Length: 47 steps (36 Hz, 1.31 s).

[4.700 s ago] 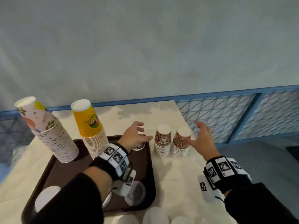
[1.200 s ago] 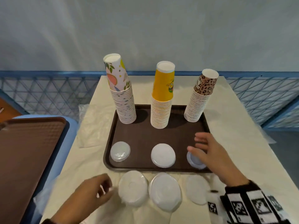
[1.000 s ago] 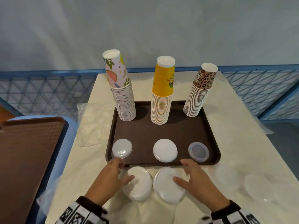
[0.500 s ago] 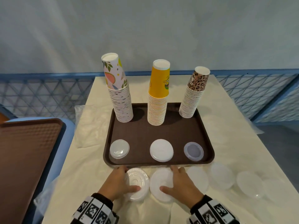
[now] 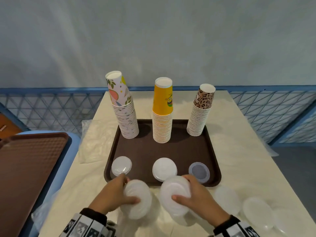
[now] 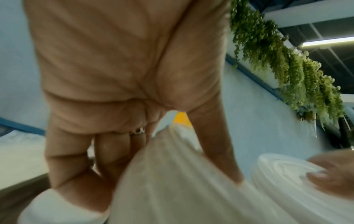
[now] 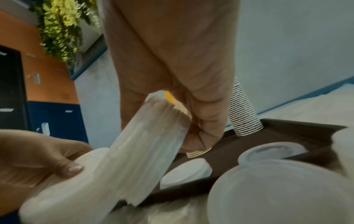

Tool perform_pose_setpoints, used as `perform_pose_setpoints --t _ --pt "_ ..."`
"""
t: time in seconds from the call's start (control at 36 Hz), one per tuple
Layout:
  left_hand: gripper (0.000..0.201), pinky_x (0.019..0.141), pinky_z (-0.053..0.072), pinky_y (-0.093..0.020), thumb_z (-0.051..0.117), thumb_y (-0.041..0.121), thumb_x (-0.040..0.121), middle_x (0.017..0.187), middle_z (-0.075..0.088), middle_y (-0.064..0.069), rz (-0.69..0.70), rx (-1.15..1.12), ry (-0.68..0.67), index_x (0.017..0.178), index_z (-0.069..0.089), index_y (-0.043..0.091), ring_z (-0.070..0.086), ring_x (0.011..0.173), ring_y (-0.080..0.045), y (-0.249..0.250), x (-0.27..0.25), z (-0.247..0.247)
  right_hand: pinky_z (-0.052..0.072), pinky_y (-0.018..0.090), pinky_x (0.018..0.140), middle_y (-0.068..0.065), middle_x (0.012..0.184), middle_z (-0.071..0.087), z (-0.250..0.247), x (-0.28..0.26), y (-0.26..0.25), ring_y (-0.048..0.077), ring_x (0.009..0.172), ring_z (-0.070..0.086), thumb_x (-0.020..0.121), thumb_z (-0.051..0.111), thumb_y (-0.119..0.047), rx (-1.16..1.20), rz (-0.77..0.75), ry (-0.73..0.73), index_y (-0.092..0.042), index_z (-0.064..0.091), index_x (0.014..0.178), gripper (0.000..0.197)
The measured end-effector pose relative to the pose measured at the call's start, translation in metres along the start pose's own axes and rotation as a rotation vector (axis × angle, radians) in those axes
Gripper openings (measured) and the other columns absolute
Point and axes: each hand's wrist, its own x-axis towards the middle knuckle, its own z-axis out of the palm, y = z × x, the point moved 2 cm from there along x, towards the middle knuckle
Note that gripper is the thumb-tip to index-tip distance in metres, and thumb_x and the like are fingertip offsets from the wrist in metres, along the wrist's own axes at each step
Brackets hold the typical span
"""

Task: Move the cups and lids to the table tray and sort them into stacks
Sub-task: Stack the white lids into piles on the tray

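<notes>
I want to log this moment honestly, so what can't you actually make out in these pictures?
- How many lids are in the stack in the left hand: blurred in head and wrist views.
- How many are in the right hand's lid stack: edges smear together.
- Loose lids at the table's right: clear plastic, cut by the head view's edge.
- Near rim of the tray: partly hidden by both hands.

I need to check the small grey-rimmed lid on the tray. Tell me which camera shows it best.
The head view: the grey-rimmed lid lies whole and sharp at the brown tray's near right corner. The right wrist view shows it low, blurred and partly behind a nearer clear lid. The left wrist view does not show it.
</notes>
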Motion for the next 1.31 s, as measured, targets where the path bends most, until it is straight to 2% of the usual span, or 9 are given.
perform_pose_setpoints --t 0.17,0.31,0.42,0.5,0.75,0.83,0.97,1.14,1.31 --pt "0.041 0.069 0.051 -0.026 0.076 0.032 0.074 0.102 0.064 -0.002 0.058 -0.411 0.189 0.105 0.054 0.015 0.062 0.095 -0.019 0.051 0.026 -0.019 0.037 0.007 0.067 -0.006 0.111 0.056 -0.033 -0.007 0.008 0.004 0.091 0.052 0.082 0.067 -0.034 0.182 0.01 0.197 -0.029 0.042 0.119 0.044" --pt "0.039 0.087 0.05 -0.036 0.069 0.037 0.08 0.109 0.061 -0.005 -0.029 -0.515 0.127 0.107 0.053 0.014 0.058 0.1 -0.02 0.082 0.07 0.012 0.037 0.028 0.085 -0.008 0.109 0.054 -0.046 -0.013 0.017 0.011 0.097 0.051 0.084 0.062 -0.04 0.307 0.094 0.264 -0.031 0.04 0.124 0.046" --pt "0.05 0.094 0.048 -0.042 0.067 0.042 0.08 0.117 0.06 -0.009 -0.093 -0.411 0.092 0.116 0.052 0.01 0.056 0.107 -0.025 0.088 0.093 0.035 0.041 0.032 0.09 -0.004 0.108 0.051 -0.056 -0.016 0.021 0.013 0.096 0.05 0.085 0.061 -0.038 0.301 0.151 0.286 -0.025 0.038 0.125 0.048" --pt "0.053 0.093 0.044 -0.036 0.065 0.041 0.082 0.122 0.057 -0.01 -0.114 -0.303 0.106 0.121 0.051 0.008 0.054 0.108 -0.025 0.084 0.102 0.042 0.043 0.039 0.098 0.001 0.114 0.05 -0.062 -0.019 0.023 0.018 0.102 0.05 0.086 0.061 -0.035 0.301 0.189 0.289 -0.022 0.037 0.127 0.049" --pt "0.051 0.105 0.03 -0.038 0.054 0.048 0.086 0.127 0.051 -0.013 -0.122 0.036 0.116 0.12 0.054 0.011 0.036 0.128 -0.029 0.075 0.111 0.047 0.047 0.037 0.095 -0.007 0.108 0.054 -0.068 -0.021 0.018 0.014 0.1 0.053 0.087 0.059 -0.036 0.38 0.153 0.313 -0.024 0.04 0.124 0.042" --pt "0.05 0.106 0.035 -0.037 0.058 0.047 0.084 0.126 0.051 -0.014 -0.125 -0.024 0.1 0.119 0.054 0.011 0.041 0.124 -0.029 0.07 0.111 0.048 0.045 0.041 0.101 -0.012 0.106 0.056 -0.069 -0.014 0.011 0.014 0.104 0.054 0.088 0.056 -0.038 0.478 0.141 0.314 -0.026 0.044 0.121 0.037" --pt "0.051 0.1 0.042 -0.035 0.065 0.041 0.082 0.122 0.058 -0.011 -0.105 -0.149 0.16 0.121 0.053 0.01 0.052 0.116 -0.026 0.066 0.106 0.049 0.047 0.046 0.099 0.003 0.115 0.056 -0.075 0.027 -0.013 0.021 0.109 0.053 0.093 0.051 -0.029 0.694 0.147 0.261 -0.019 0.047 0.124 0.034" --pt "0.052 0.098 0.042 -0.034 0.064 0.043 0.082 0.121 0.06 -0.009 -0.086 -0.175 0.172 0.121 0.054 0.01 0.053 0.115 -0.024 0.064 0.103 0.051 0.052 0.033 0.072 0.015 0.13 0.053 -0.072 0.104 -0.043 0.028 0.115 0.053 0.094 0.05 -0.025 0.704 0.207 0.141 -0.006 0.043 0.131 0.042" --pt "0.051 0.096 0.042 -0.03 0.064 0.045 0.081 0.12 0.058 -0.006 -0.057 -0.172 0.164 0.12 0.054 0.012 0.054 0.113 -0.021 0.06 0.106 0.05 0.047 0.043 0.094 0.018 0.136 0.046 -0.06 0.148 -0.051 0.032 0.118 0.05 0.094 0.049 -0.018 0.646 0.343 0.057 -0.004 0.036 0.135 0.045"
